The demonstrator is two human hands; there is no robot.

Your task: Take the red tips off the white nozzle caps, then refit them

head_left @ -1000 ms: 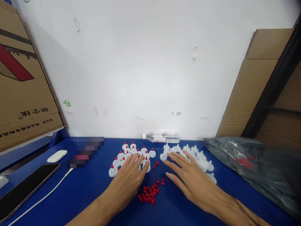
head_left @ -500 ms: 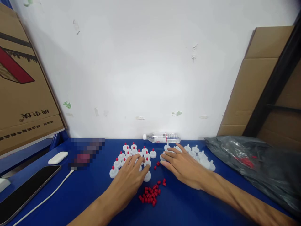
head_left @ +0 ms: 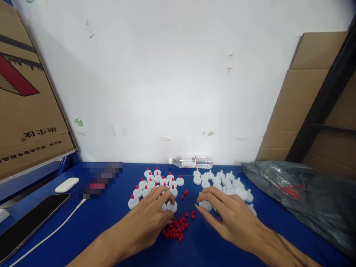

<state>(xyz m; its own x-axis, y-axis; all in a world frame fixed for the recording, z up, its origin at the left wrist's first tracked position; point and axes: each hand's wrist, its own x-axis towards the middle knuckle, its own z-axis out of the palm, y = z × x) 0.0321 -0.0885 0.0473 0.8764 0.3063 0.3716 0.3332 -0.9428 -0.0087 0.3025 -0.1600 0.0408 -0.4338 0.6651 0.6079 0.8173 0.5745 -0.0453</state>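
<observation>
My left hand [head_left: 151, 213] hovers over the left group of white spout lids [head_left: 133, 202], most topped with red caps. Its fingers are bent and apart; the index tip is at a white lid [head_left: 172, 208], and the thumb is beside a pile of small red caps [head_left: 174, 233]. My right hand [head_left: 230, 213] curls around a white spout lid [head_left: 205, 205], thumb at its near side and fingers over its far side. Beyond it stand several white lids with bare spouts [head_left: 217, 180]. How firmly its fingers press is partly hidden.
A clear bottle [head_left: 190, 162] lies against the wall. At left are a phone [head_left: 33, 226], a white case [head_left: 66, 185] and a cable [head_left: 50, 237]. A grey plastic bag [head_left: 300, 200] covers the right side. Cardboard [head_left: 294, 100] leans behind it.
My right hand has drawn back toward me from the far lids, a white lid now within its fingers. My left hand has moved slightly nearer the red pile, its thumb lower.
</observation>
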